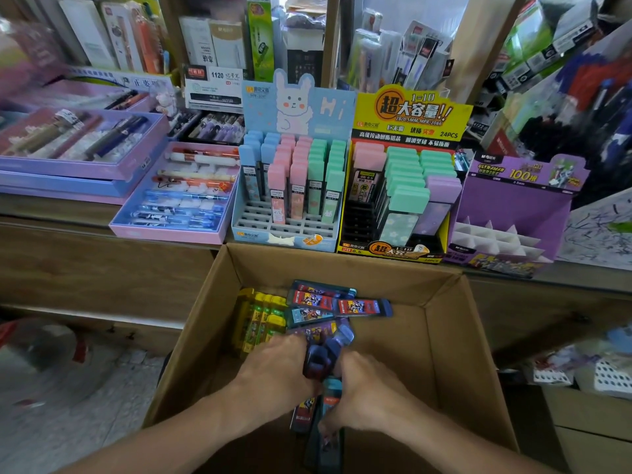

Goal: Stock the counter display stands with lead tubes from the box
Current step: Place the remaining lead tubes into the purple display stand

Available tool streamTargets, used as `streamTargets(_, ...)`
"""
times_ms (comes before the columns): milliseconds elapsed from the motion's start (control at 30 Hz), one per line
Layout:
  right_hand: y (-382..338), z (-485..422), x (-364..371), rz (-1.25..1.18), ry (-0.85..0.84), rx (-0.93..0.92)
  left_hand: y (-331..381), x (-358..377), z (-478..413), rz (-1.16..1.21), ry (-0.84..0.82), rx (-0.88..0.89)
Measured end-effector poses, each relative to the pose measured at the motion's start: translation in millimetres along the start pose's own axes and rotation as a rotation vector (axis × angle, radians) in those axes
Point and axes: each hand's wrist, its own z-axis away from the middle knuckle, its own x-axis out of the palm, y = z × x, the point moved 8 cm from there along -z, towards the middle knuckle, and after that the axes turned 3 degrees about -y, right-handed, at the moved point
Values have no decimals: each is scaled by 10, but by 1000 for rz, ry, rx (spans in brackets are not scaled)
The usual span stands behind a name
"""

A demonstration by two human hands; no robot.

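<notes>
Grip status: both hands are down inside the box (455,336). L = left hand (277,367), R = right hand (369,384). Each curls its fingers round the same tube bundle (323,357), dark-blue lead tubes squeezed between the two hands. Fingertips are mostly hidden under the bundle, so the no. of tubes held cannot be told.

Stock location: tube bundle sits low in the box, near its middle. More loose tubes (342,304) of similar print lie flat beyond the hands. Yellow tubes (263,316) are stacked at the box's left side.

Key relation: bundle long axis runs approx. near-to-far, one end toward the counter (51,208), other toward the person. Purple stand (513,206), w/ white divider cells in view, lies ahead, above and right of the grip. R is the nearer hand. Blue stand (284,230) and yellow stand (393,249) lie straight ahead, part-filled w/ pastel tubes.

Judgement: step in hand is pick-up. Next move prob. needs a lift clear of the box wall, then a swing right, tubes tipped upright so ends enter the cells. Risk: outer tubes may slip from a two-hand squeeze.
</notes>
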Motion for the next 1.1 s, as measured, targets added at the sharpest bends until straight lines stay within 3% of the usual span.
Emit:
streamTargets(433, 52, 56, 82, -18, -14, -43, -46, 33, 32, 64, -93, -30)
streamTargets(600, 78, 46, 143, -103, -114, -53, -19, 63, 34, 101, -128, 3)
streamTargets(1100, 257, -54, 109, -509, -65, 102, -7, 149, 22, 234, -271, -17)
